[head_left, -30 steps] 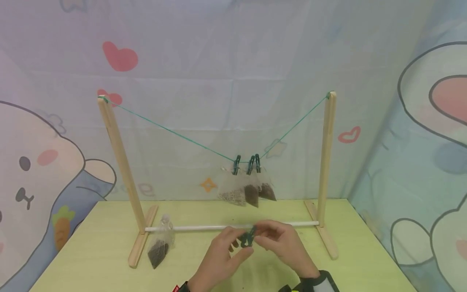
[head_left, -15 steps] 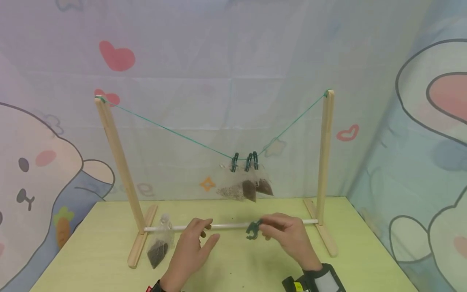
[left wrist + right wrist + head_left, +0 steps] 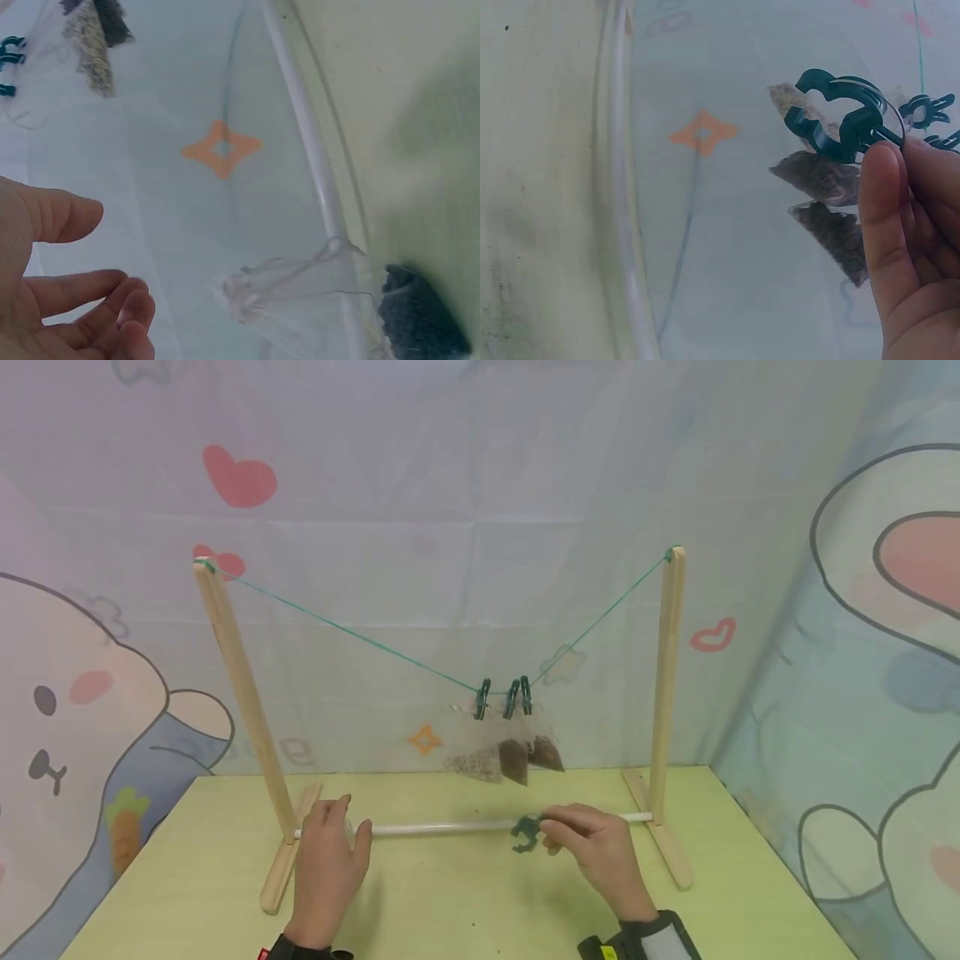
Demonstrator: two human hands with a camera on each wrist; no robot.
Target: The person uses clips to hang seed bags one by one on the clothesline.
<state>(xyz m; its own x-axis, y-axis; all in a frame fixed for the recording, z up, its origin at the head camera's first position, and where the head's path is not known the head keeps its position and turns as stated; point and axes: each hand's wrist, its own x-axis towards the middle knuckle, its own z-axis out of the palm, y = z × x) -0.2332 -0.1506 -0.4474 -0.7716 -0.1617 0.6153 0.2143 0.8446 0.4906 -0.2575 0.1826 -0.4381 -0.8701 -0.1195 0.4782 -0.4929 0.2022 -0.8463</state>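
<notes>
My right hand (image 3: 596, 852) pinches a dark green plant clip (image 3: 526, 832) by its handles between thumb and fingers. Seen from the right wrist, the clip's rounded jaws (image 3: 817, 116) stand apart with nothing between them. My left hand (image 3: 327, 868) hovers at the left end of the white rod, fingers relaxed and thumb spread, holding nothing. Close by its fingers in the left wrist view is a sheer drawstring sachet (image 3: 259, 296) with dark filling (image 3: 421, 315), its gathered neck by the rod. The left hand hides most of this sachet in the head view.
Between two wooden posts (image 3: 247, 693) sags a green string (image 3: 352, 633). Three green clips (image 3: 482, 699) hold filled sachets (image 3: 513, 762) on it at its lowest part. A white rod (image 3: 442, 828) joins the post feet above the yellow table (image 3: 465, 910); a printed cloth (image 3: 375, 468) hangs behind.
My left hand has let go of the clip and moved left to the sachet by the left post. The right hand keeps the clip, and its jaws have come to face left.
</notes>
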